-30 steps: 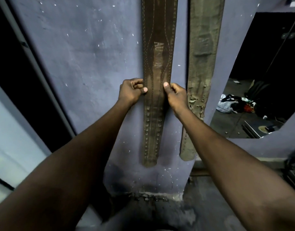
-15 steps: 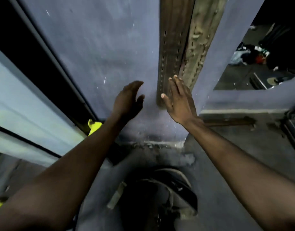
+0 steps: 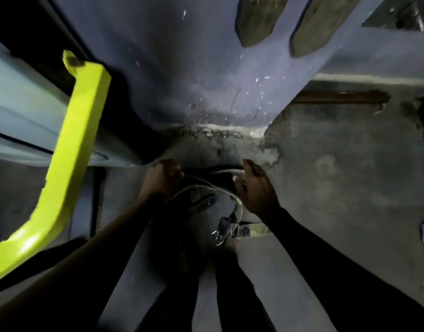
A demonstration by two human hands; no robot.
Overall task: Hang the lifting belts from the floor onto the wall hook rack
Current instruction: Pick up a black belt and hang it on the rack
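Observation:
A dark coiled lifting belt (image 3: 201, 212) with pale edging and a metal buckle (image 3: 220, 233) lies on the floor at the foot of the wall. My left hand (image 3: 163, 178) is at the coil's far left rim with its fingers curled; the dark, blurred view hides whether they grip it. My right hand (image 3: 254, 188) hovers at the coil's right rim, fingers apart, holding nothing. The lower ends of two brown belts (image 3: 261, 20) (image 3: 318, 27) hang on the blue wall above. The hook rack is out of view.
A bright yellow bar (image 3: 79, 140) slants down the left side beside a pale panel. The blue wall (image 3: 182, 68) meets the grey concrete floor (image 3: 338, 188) just beyond the coil. My legs stand on either side of it.
The view has tilted from the hanging belts down to the floor. Both hands have let go of the brown belt and dropped to the coiled belt below.

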